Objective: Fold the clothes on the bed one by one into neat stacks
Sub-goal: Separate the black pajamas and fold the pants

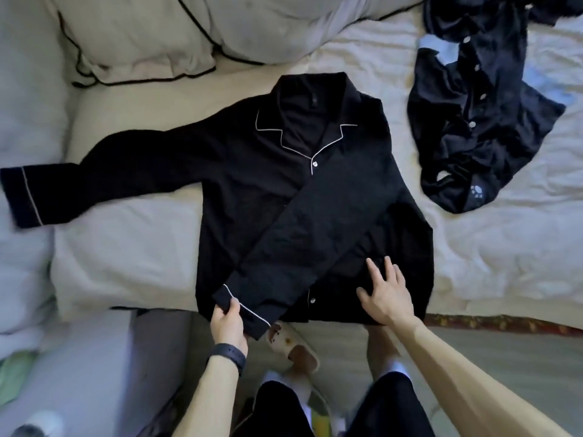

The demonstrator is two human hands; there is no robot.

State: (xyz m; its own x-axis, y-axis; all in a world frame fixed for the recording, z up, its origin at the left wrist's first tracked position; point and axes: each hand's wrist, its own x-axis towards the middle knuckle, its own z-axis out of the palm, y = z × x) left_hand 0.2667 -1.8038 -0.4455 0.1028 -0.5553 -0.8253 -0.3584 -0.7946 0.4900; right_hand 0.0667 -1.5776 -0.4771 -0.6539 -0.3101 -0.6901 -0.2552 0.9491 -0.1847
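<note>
Bedroom surroundings: a pillow, a slipper, the floor.
A pale pillow (pixel 142 36) edged in black piping lies crumpled at top left; a beige slipper (pixel 296 348) with brown spots sits on the dull floor (pixel 473 357); a red patterned strip (pixel 504 324) borders it; green cloth (pixel 14 373) shows at lower left.

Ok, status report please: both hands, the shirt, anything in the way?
Left hand pinches the folded sleeve's cuff. Right hand flat on the black shirt. Other sleeve lies unfolded. Dark garment lies apart, not blocking.

Black pyjama shirt (pixel 284 190), white piping, flat on bed (pixel 473 247); one sleeve folded across front. Left hand (pixel 227 323) pinches cuff (pixel 243 307); right hand (pixel 383 291) rests spread on hem. Crumpled dark garment (pixel 473 115) alongside.
</note>
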